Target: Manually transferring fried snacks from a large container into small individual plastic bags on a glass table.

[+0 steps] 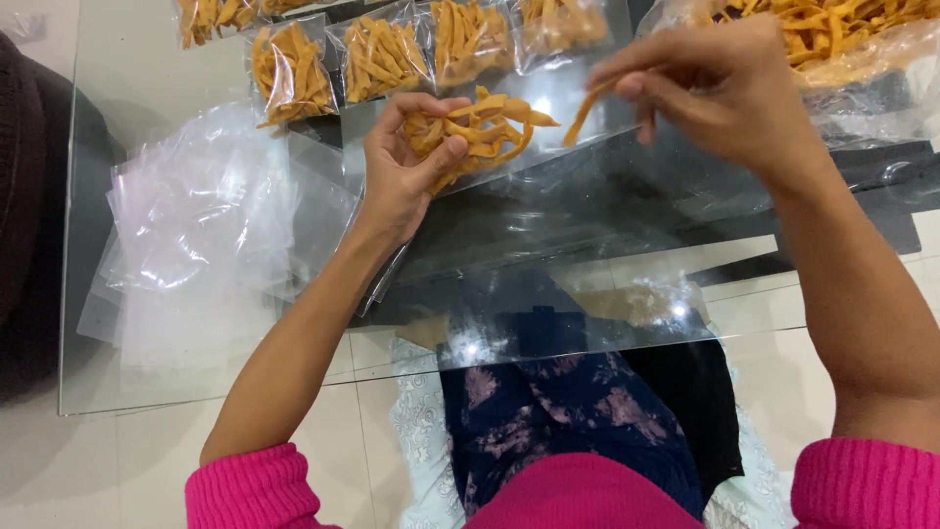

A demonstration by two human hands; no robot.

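- Head view, left side: the left hand (406,167) is cupping a loose handful of orange snack sticks (480,132) above the glass table (206,382), thumb pressing across the heap. Several sticks are jutting out past the fingers toward the right, so a slackening grip is likely to be letting some slide off onto the glass.
- Head view, right side: the right hand (710,93) is pinching a single stick (587,110) between thumb and fingertips, just beside the handful but apart from it. The stick is looking thin and brittle; a hard pinch is risking a snap, and crumbs would be scattering over the table.
- Head view, far edge: four filled small bags (382,59) are lying in a row just beyond the left hand. A forearm sweeping across is liable to be nudging them out of line.
- Head view, left of the hands: a stack of empty clear bags (196,235) is lying on the glass. They are looking slick and light, so a brush of the sleeve could be sending them sliding toward the edge.
- Head view, top right: a large open bag of sticks (842,34) is sitting close behind the right hand; a careless elbow could be tipping its contents out.
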